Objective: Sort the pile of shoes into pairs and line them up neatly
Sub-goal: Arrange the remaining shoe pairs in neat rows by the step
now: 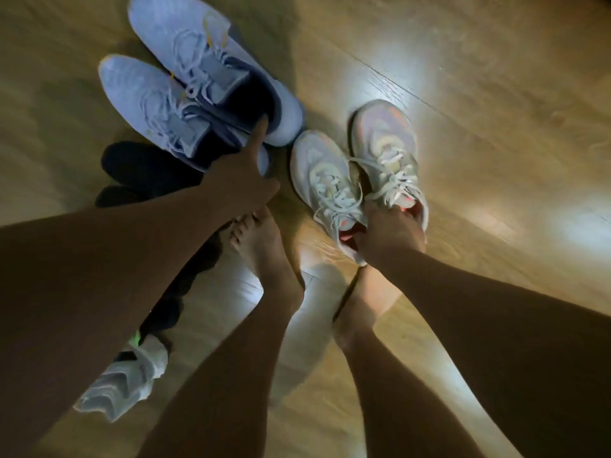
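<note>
Shoes (pixel 148 166) lie on the floor (pixel 479 94) around our bare feet (pixel 261 246), a grey shoe (pixel 122 381) nearest, by our left leg. Our right hand (pixel 390 233) grips the white pair (pixel 317 166) by the heels. Our left hand (pixel 241 176) rests on the blue pair (pixel 158 104), forefinger straight into one opening; whether it grips, we cannot tell.

Wooden floor (pixel 479 94). Pale blue sneakers (pixel 155 94) stand side by side, upper left. The left hand (pixel 241 180) has its index finger at their heels; grip unclear. The right hand (pixel 390 233) grips the adjacent white sneakers (pixel 317 166) by their heel collars.
</note>
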The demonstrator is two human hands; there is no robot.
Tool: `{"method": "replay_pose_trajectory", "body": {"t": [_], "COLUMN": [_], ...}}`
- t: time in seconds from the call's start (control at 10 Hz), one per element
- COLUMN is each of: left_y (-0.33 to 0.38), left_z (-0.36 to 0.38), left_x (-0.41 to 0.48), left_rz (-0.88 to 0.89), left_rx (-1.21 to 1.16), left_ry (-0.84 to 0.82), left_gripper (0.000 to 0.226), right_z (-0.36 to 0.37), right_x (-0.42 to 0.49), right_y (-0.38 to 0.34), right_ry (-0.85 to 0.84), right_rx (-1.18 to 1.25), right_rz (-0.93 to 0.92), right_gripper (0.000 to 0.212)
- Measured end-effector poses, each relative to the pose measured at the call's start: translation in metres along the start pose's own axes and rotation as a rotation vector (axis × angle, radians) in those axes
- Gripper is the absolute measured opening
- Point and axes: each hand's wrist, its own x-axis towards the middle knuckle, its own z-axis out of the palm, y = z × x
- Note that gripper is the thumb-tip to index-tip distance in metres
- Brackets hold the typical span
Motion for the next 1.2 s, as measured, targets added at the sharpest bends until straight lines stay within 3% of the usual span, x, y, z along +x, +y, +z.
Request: {"method": "replay_pose_trajectory", "body": {"t": [0.1, 0.3, 0.4, 0.5, 0.7, 0.9, 1.1, 1.2], "left_y": [-0.008, -0.011, 0.007, 0.006, 0.014, -0.004, -0.053, -0.077], "left_z": [-0.008, 0.0, -0.015, -0.063, -0.176, -0.297, -0.384, -0.425], "left_x": [0.018, 0.032, 0.017, -0.004, -0.148, -0.351, -0.448, -0.466], "left_rz": [-0.01, -0.165, -0.258, -0.245, -0.123, -0.149, -0.279, -0.369], "left_rx": [0.043, -0.116, -0.297, -0.236, -0.232, -0.206, -0.178, -0.246], "left_ry": [0.029, 0.078, 0.171, 0.199, 0.153, 0.263, 0.379, 0.467], "left_gripper": [0.087, 0.07, 0.073, 0.075, 0.054, 0.054, 0.062, 0.071], "right_z": [0.001, -0.023, -0.048, -0.087, -0.219, -0.39, -0.494, -0.533], "right_x": [0.012, 0.015, -0.004, -0.039, -0.164, -0.328, -0.384, -0.387], "right_y": [0.003, 0.004, 0.007, 0.003, -0.04, -0.148, -0.267, -0.32], "right_ry": [-0.009, -0.003, 0.018, 0.029, 0.007, 0.151, 0.36, 0.369], "right_rx": [-0.042, -0.165, -0.233, -0.302, -0.362, -0.443, -0.365, -0.354], "right_rz": [-0.022, -0.076, -0.122, -0.168, -0.14, -0.233, -0.426, -0.546], "right_gripper": [0.019, 0.026, 0.024, 0.027, 0.033, 0.038, 0.042, 0.046]}}
